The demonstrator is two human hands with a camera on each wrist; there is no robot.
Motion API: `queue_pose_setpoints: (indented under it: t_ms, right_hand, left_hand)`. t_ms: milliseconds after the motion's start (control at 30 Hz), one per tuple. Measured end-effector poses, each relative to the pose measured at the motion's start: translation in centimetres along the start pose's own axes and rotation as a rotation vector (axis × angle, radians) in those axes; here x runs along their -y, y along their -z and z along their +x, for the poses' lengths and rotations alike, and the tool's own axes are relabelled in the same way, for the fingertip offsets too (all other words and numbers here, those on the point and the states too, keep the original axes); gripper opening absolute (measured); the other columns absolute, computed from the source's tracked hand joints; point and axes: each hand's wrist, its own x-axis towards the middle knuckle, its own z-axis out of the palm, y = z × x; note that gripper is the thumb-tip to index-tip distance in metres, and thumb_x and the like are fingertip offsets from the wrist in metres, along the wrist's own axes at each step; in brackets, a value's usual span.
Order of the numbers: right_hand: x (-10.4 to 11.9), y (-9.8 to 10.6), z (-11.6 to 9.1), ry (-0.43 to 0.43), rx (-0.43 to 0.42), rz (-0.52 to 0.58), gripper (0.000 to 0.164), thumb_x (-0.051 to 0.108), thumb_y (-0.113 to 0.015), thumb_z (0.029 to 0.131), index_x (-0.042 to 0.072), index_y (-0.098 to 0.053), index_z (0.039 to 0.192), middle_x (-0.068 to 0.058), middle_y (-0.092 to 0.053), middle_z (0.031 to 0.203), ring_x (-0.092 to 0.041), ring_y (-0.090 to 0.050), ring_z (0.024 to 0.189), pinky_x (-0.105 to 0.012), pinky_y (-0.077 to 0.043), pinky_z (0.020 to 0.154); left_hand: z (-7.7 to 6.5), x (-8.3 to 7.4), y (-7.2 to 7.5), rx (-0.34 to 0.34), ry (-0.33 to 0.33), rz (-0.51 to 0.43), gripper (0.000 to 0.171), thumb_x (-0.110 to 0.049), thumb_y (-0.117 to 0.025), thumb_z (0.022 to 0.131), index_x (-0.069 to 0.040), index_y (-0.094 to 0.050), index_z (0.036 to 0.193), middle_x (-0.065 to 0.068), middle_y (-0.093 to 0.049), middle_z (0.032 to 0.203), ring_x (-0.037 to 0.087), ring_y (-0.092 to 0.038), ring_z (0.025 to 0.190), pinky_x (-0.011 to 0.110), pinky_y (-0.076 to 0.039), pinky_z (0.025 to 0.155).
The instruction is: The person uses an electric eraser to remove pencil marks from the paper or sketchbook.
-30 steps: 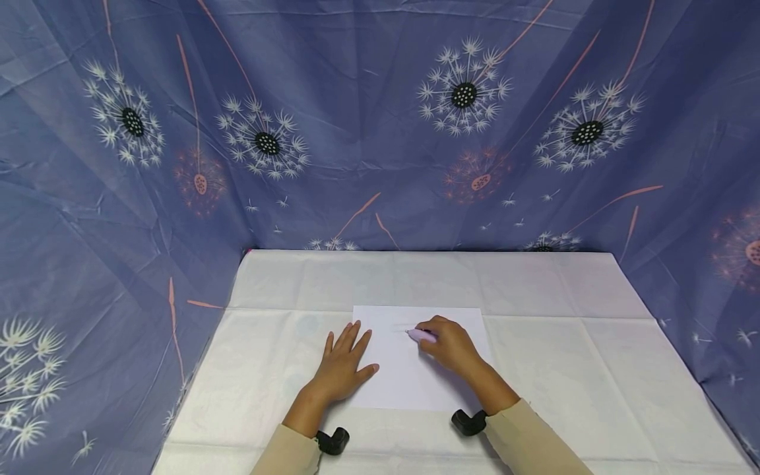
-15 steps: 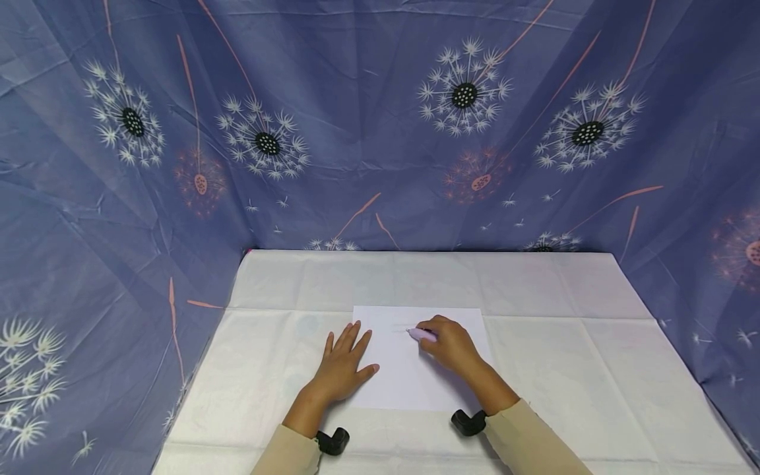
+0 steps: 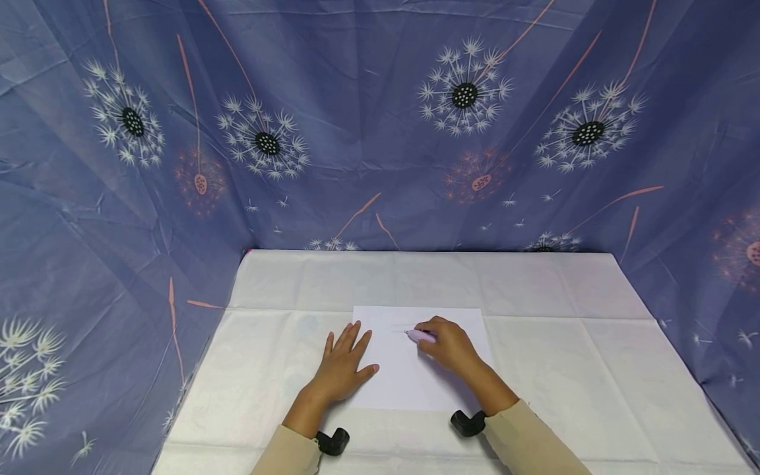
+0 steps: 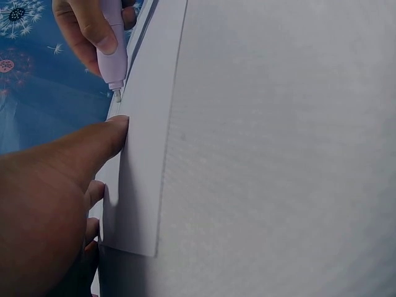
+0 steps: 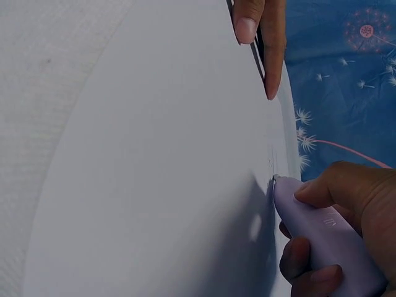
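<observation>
One pen at the faint lines on the upper half of one sheet of paper.
In half a second its tip has shifted slightly toward the paper's left edge, so short strokes seem under way. Of two hands, the right hand grips the pen; the left hand, fingers spread, gripping nothing, straddles the paper's left edge. The lines are too faint to count.

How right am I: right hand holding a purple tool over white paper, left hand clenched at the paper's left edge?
No: the left hand isn't clenched; the head view shows its fingers spread at that left edge. The right hand does hold the purple tool over the white paper.
</observation>
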Motion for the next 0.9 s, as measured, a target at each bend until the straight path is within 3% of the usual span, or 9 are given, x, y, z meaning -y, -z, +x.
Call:
queue_pose_setpoints:
  t_ms: [900]
  right_hand:
    - [0.02,-0.21,0.05,0.014,-0.012,-0.001,0.025,0.011,-0.076,0.082,0.014,-0.079,0.107,0.001,-0.073,0.096,-0.012,-0.059,0.079,-0.031,-0.048,0.074]
  left_hand:
    - [0.08,-0.08,0.08,0.0,-0.002,-0.001,0.071,-0.047,-0.06,0.099,-0.01,-0.039,0.156,0.019,-0.025,0.167,0.038,-0.017,0.157,0.067,-0.008,0.123]
